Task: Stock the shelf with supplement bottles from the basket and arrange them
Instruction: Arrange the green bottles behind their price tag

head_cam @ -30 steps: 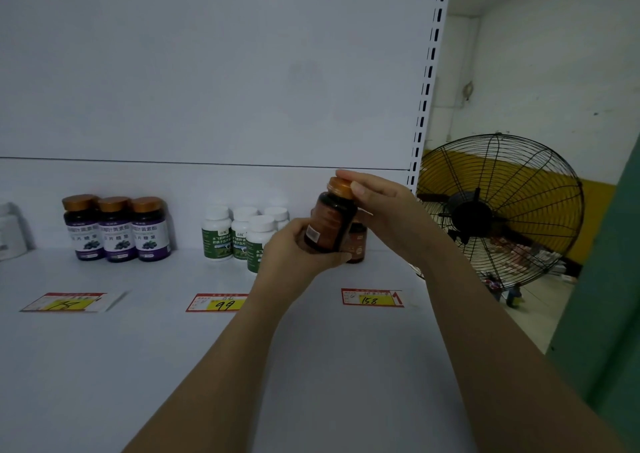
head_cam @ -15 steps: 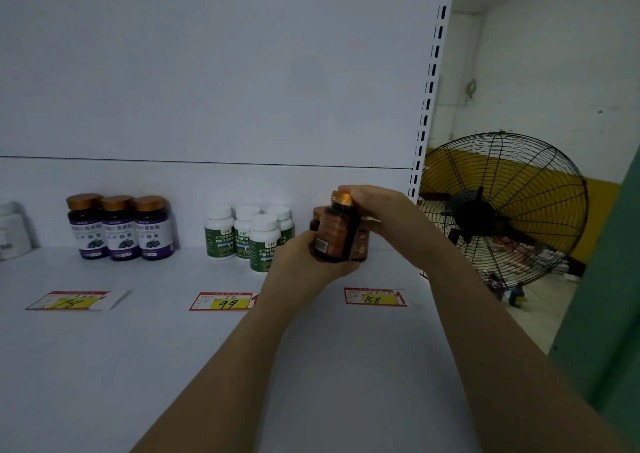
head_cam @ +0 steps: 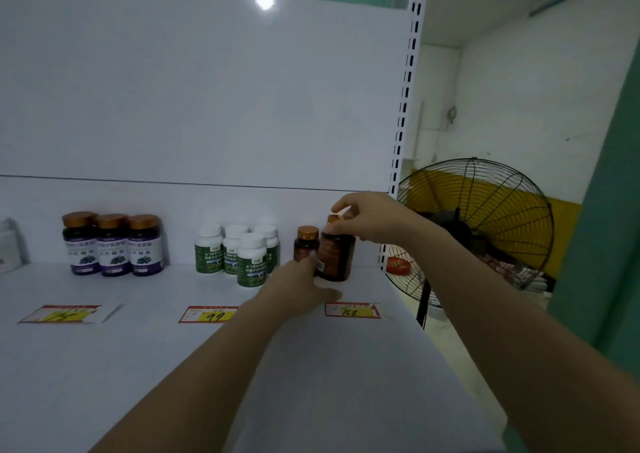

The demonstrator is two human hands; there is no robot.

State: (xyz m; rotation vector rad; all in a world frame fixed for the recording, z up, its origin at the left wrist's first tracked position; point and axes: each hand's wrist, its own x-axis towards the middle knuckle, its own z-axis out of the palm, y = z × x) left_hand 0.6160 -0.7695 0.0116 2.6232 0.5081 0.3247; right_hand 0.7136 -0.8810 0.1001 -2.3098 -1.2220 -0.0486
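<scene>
Brown bottle (head_cam: pixel 335 258) upright on shelf (head_cam: pixel 138 366) nr right end, just beside 2nd brown bottle (head_cam: pixel 306 244), R hand (head_cam: pixel 369 217) fingers pinching cap, L hand (head_cam: pixel 300 291) fingers straightish, tips on its side, white bottles (head_cam: pixel 251 262) close left, 158 tag (head_cam: pixel 352 310) in front, 1 s ago bottle held aloft

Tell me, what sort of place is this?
Probably a small shop or pharmacy: a white display shelf, purple-label bottles and green-label bottles grouped by kind, and a price tag marked 158 in front of the brown bottle.
</scene>
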